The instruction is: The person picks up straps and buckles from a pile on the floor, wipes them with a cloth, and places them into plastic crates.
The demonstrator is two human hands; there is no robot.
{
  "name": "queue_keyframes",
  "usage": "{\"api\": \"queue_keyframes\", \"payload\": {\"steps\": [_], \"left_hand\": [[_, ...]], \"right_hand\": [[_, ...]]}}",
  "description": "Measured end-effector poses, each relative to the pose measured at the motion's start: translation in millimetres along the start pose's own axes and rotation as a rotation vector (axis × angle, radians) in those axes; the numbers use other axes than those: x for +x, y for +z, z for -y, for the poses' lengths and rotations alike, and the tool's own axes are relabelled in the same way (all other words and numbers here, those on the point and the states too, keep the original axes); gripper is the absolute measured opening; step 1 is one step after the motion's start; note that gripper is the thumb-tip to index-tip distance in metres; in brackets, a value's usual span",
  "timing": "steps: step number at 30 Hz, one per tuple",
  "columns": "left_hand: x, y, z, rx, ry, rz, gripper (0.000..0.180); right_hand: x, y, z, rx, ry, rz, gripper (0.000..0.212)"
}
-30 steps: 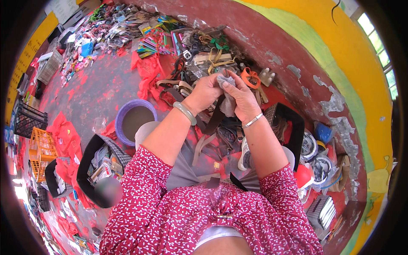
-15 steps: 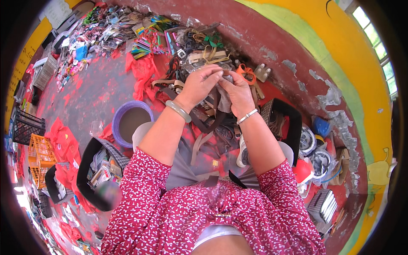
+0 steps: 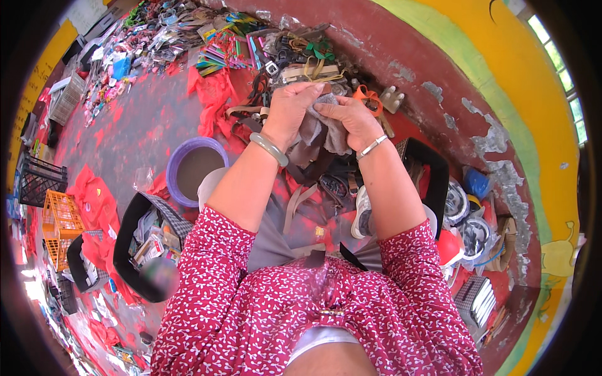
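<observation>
Both hands meet in front of me, over a heap of belts and straps (image 3: 301,74). My left hand (image 3: 288,114) is closed on a brown belt (image 3: 327,89), pinching it near one end. In my right hand (image 3: 355,120) is a grey cloth (image 3: 335,133), which hangs below the fingers and lies against the belt. A dark brown strap hangs beneath the hands; whether it is part of the same belt is hidden. A tan strap (image 3: 295,203) lies lower, between my knees.
A purple bucket (image 3: 169,182) of murky water stands left of my knee. Black-rimmed baskets (image 3: 128,219) (image 3: 444,182) flank me. An orange crate (image 3: 56,219) sits far left. Small goods cover the floor at the back left, and a peeling wall (image 3: 433,94) runs along the right.
The grey cloth has come up from beneath the hands and is now bunched in my right hand against the belt. My left hand has moved slightly up and left.
</observation>
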State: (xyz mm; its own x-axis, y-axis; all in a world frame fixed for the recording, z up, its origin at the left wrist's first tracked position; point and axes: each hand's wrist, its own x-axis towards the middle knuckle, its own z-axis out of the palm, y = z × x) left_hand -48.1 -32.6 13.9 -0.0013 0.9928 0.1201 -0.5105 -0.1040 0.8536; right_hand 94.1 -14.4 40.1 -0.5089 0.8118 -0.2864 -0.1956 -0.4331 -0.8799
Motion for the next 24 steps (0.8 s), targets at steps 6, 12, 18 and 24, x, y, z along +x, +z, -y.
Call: {"api": "queue_keyframes", "payload": {"steps": [6,12,18,24], "left_hand": [[3.0,-1.5,0.7,-0.052,-0.029,-0.066,0.021],[1.9,2.8,3.4,-0.086,-0.016,-0.111,0.019],[0.1,3.2,9.4,-0.024,-0.026,-0.145,0.018],[6.0,-10.4,9.2,-0.051,0.044,-0.188,0.017]], "right_hand": [[1.6,3.0,-7.2,0.148,0.059,0.009,0.017],[-10.5,9.1,-14.0,0.126,0.02,-0.014,0.015],[-33.5,5.4,-37.5,0.128,0.0,-0.002,0.013],[-64.8,5.1,-66.1,-0.033,0.05,0.015,0.013]]}}
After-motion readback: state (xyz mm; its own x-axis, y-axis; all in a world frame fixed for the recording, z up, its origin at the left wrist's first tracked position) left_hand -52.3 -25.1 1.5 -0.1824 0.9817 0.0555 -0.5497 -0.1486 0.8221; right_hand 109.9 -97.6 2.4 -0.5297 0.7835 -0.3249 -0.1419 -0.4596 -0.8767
